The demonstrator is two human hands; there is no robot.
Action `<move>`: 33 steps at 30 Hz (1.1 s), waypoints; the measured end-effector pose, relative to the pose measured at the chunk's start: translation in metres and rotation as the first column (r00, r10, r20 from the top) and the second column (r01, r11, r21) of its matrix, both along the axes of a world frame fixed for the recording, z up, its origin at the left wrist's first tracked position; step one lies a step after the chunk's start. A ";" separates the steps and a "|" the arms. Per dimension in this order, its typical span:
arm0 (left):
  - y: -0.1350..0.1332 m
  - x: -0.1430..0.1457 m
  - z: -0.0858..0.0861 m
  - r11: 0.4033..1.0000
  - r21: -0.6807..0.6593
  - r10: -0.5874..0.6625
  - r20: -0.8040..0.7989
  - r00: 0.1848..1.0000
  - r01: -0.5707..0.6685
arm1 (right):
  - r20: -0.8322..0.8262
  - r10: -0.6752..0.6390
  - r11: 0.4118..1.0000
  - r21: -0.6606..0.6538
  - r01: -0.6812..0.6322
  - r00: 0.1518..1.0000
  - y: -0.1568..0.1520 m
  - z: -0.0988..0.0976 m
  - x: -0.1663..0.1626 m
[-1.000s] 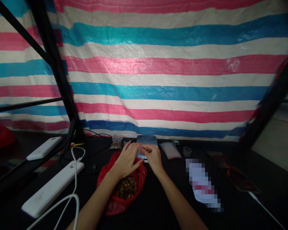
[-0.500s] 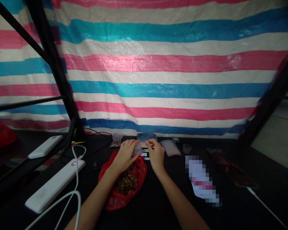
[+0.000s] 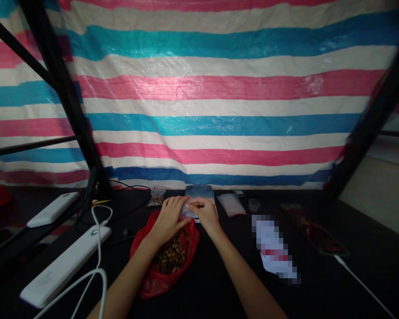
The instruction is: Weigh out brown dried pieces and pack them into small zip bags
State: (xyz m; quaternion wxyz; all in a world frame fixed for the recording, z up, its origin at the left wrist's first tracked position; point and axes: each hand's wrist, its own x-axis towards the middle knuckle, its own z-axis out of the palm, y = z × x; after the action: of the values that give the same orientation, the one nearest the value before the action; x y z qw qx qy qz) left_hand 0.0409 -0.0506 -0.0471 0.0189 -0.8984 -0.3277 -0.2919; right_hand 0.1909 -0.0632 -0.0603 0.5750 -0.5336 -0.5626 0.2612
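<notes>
Two hands meet at the far middle of the dark table (image 3: 219, 283). Left hand (image 3: 168, 219) and right hand (image 3: 202, 215) come together with fingertips pinched on a small clear bag (image 3: 186, 211), held just above the back rim of the red bag (image 3: 159, 274). Small bag is mostly covered by fingers; contents can't be made out. Red bag lies open under the left wrist, full of brown bits (image 3: 171, 254), too dark and small to identify. Left forearm hides part of its mouth.

Right behind the hands sits a flat shiny plate, likely a scale (image 3: 199, 193); its front edge is hidden by the knuckles, no readout visible. Left of it, a little filled packet (image 3: 156, 198), blurry. Right of it, a stack of empty clear bags (image 3: 231, 204), then a small round cup (image 3: 254, 204), dim. A tiny greenish item behind the bags is too small to tell.

A blurred-out patch (image 3: 274, 250) covers something white and red on the right. Beyond that a dark phone (image 3: 314, 230) with a cable running off bottom right. Two white power strips (image 3: 64, 266) on the left, nearer one cut by the frame edge, white cord looping off the bottom. Black frame posts (image 3: 69, 102) cross the striped tarp (image 3: 219, 88) backdrop. Both forearms are cut off at the bottom edge.
</notes>
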 end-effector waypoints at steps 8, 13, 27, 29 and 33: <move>-0.001 0.001 0.003 1.000 0.003 0.022 -0.011 1.000 -0.022 | -0.008 -0.034 0.999 0.017 0.034 0.999 -0.006 0.006 -0.003; 0.004 -0.001 0.007 0.998 0.031 0.046 0.012 0.999 -0.047 | 0.073 -0.100 0.991 0.092 0.093 0.992 -0.012 0.019 -0.001; 0.071 0.076 0.024 0.966 -0.259 0.012 -0.059 0.998 -0.026 | 0.754 -0.615 0.561 0.213 0.800 0.231 -0.032 0.017 0.117; 0.071 0.074 0.022 0.963 -0.265 0.021 -0.112 0.994 -0.050 | 0.791 -0.568 0.515 0.123 0.849 0.230 -0.031 0.008 0.125; 0.052 0.039 0.023 0.984 -0.158 0.077 -0.065 0.995 -0.086 | 0.831 -0.478 0.498 -0.008 0.867 0.282 -0.034 0.001 0.135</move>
State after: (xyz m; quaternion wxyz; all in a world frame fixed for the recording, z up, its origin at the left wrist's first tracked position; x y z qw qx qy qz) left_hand 0.0802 0.0011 -0.0239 -0.0318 -0.8910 -0.3858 -0.2372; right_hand 0.3256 -0.0973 -0.0589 0.1982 -0.8990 -0.3663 -0.1357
